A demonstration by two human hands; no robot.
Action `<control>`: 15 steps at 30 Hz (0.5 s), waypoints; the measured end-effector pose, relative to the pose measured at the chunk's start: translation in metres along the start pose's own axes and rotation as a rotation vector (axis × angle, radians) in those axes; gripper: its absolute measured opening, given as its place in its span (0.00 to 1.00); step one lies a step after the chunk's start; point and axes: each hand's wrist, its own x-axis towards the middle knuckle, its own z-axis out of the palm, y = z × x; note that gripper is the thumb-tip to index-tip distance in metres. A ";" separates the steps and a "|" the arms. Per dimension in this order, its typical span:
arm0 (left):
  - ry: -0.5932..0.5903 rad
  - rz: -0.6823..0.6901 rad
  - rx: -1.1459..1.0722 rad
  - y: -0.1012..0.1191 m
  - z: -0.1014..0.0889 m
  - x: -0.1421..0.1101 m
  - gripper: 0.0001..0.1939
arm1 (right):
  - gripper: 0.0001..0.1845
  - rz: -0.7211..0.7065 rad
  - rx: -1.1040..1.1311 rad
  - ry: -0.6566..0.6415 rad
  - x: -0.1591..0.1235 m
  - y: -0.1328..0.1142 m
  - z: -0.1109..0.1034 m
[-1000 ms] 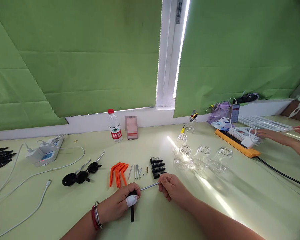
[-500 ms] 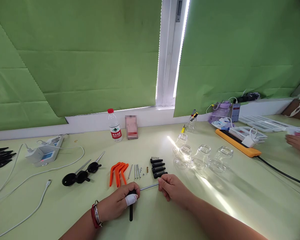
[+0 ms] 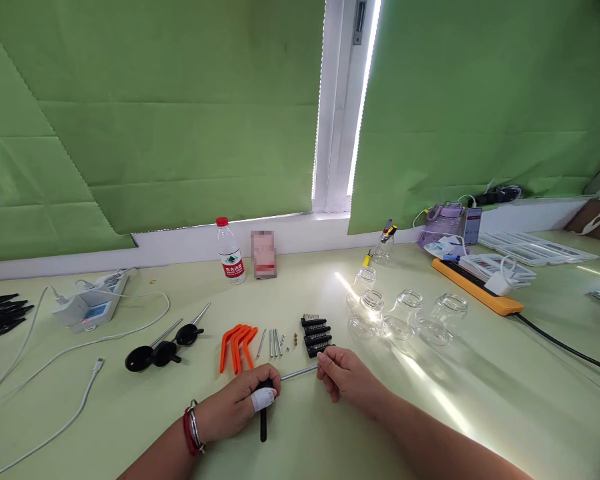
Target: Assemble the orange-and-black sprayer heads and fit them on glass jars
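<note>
My left hand, its thumb wrapped in white tape, is closed around a black part with a narrow black piece sticking out below. From that part a thin metal rod runs to the right. My right hand pinches the rod's far end; any small piece in those fingertips is hidden. Beyond my hands lie orange bent handles, long screws, small brown pieces and a row of black parts with springs. Further left are black round parts with metal rods.
Several glass jars stand at the right, with a jar of screwdrivers behind. A water bottle is at the back. White cables and a power strip lie left, an orange-black strip right.
The other person's hand at the far right has gone out of view, together with the paper it touched. My own hands and the rod look nearly unchanged.
</note>
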 end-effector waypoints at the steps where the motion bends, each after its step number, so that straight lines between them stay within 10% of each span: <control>1: 0.000 0.002 -0.004 0.000 0.000 0.000 0.13 | 0.21 -0.010 0.021 -0.005 0.000 0.000 0.000; 15: -0.003 0.003 -0.002 0.001 0.000 0.000 0.13 | 0.17 -0.031 0.025 -0.017 -0.003 -0.004 0.001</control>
